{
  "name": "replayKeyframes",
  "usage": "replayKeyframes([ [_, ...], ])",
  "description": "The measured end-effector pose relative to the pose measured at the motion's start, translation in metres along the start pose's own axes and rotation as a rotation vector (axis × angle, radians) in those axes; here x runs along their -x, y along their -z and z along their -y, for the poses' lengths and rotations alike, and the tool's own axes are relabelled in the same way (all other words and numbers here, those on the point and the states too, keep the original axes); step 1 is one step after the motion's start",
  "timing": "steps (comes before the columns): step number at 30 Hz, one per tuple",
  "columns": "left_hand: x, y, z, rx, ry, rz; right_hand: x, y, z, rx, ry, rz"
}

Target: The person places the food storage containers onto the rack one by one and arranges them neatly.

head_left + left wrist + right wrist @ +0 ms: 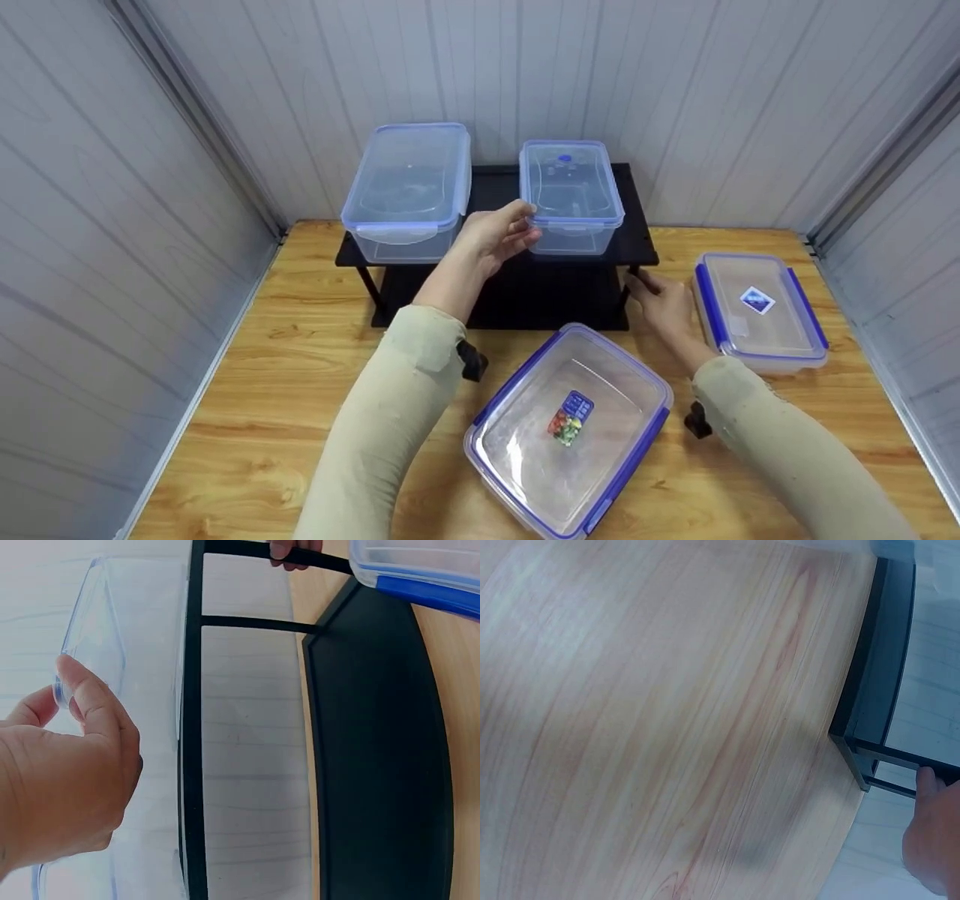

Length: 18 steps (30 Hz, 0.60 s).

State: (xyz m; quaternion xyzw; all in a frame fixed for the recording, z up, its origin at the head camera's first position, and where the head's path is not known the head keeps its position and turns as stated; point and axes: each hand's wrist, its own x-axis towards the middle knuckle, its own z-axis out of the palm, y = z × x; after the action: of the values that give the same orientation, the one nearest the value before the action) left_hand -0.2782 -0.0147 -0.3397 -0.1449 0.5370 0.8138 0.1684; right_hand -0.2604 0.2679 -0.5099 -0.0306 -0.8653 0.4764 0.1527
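Observation:
A black two-tier rack (495, 196) stands against the back wall. On its upper shelf, to the right, sits a small clear container with a blue-rimmed lid (574, 184). My left hand (499, 234) pinches the front left corner of that container between thumb and fingers, also seen in the left wrist view (75, 765). Lower down, my right hand (667, 304) grips the rack's front right post (892, 756); its fingers also show on the post in the left wrist view. A larger clear container (412, 184) stands on the upper shelf's left side.
A large flat container with blue clips (555, 442) lies askew on the wooden table (247, 420) in front of the rack. Another blue-clipped container (765, 311) rests right of my right hand. Pale panel walls (750, 112) enclose the back and both sides.

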Motion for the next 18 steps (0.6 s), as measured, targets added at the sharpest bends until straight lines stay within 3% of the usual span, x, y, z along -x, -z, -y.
replayKeyframes([
  [6,-0.0011,0.0006,0.0015,0.041,0.009,-0.018,-0.0013,-0.0025,-0.0002,-0.032,0.000,-0.002],
  [14,0.0018,-0.0001,0.0065,0.124,-0.054,-0.078,-0.0046,-0.0034,-0.0026,-0.010,0.013,-0.007],
  [18,0.0077,0.0025,0.0080,0.130,-0.078,-0.066,-0.0053,-0.0040,-0.0010,-0.009,0.011,-0.005],
])
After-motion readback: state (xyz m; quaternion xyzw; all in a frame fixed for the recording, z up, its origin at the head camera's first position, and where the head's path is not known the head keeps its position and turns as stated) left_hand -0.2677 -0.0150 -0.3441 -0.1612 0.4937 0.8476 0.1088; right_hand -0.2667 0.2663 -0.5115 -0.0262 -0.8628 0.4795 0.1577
